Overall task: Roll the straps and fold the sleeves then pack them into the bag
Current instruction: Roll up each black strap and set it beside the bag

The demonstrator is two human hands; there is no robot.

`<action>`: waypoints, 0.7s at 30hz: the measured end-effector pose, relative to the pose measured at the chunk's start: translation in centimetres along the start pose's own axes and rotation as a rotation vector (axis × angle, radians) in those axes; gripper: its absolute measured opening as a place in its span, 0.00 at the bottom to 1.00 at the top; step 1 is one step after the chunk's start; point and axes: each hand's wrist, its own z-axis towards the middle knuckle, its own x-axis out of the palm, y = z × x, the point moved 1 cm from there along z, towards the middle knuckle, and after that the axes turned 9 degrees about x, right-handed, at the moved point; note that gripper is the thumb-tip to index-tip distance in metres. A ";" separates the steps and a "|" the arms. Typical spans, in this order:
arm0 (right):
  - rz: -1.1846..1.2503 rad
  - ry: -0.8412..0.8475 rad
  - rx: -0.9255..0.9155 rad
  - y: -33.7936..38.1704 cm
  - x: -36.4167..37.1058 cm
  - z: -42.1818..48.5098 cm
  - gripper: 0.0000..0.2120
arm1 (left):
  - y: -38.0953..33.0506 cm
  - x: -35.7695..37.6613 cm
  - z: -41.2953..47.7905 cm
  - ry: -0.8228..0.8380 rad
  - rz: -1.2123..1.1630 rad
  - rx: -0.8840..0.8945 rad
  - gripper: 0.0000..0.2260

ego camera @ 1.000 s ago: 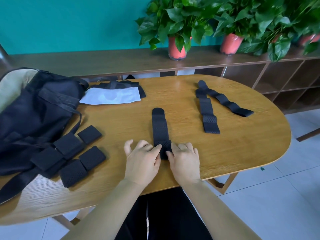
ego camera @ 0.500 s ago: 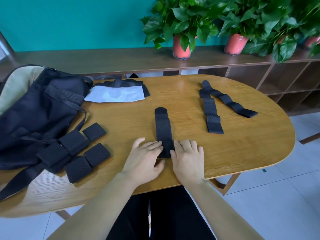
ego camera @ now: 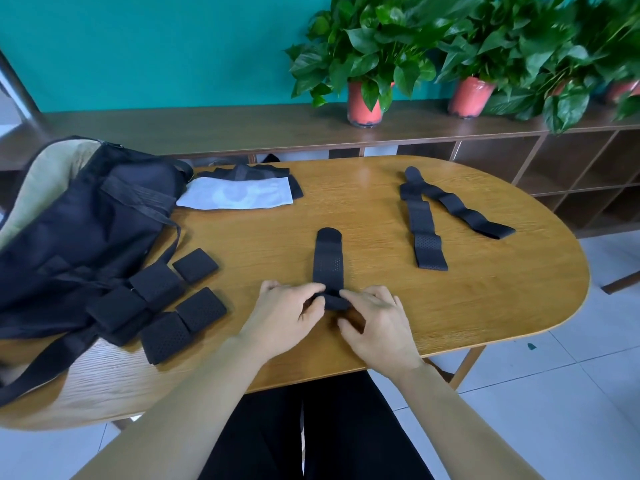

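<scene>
A black perforated strap (ego camera: pixel 328 259) lies lengthwise in the middle of the wooden table (ego camera: pixel 450 299), its near end curled into a small roll. My left hand (ego camera: pixel 285 315) and my right hand (ego camera: pixel 375 322) pinch that roll from either side. Two more flat black straps (ego camera: pixel 424 233) lie crossed at the far right. Several rolled black straps (ego camera: pixel 166 296) sit at the left beside the open black bag (ego camera: pixel 76 230). A folded white sleeve (ego camera: pixel 237 197) lies on a black one behind the bag's mouth.
A low wooden shelf (ego camera: pixel 207 129) runs behind the table with potted plants (ego camera: pixel 367 64) on it. The bag's long strap (ego camera: pixel 41 362) trails over the table's near left edge. White tiled floor (ego camera: pixel 554 393) is at the right.
The strap's near end has been turned up into a roll. Both hands went from lying flat over it to pinching it with curled fingers.
</scene>
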 end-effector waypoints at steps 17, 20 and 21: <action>-0.057 -0.208 0.279 0.9 3.2 2.7 0.08 | 1.1 2.2 2.0 -0.118 0.055 -0.224 0.19; -0.080 -0.199 0.284 1.0 3.3 2.8 0.11 | 1.1 2.2 2.2 -0.116 0.102 -0.206 0.17; -0.088 -0.197 0.286 1.0 3.3 2.8 0.11 | 1.0 2.1 2.2 -0.119 0.113 -0.196 0.17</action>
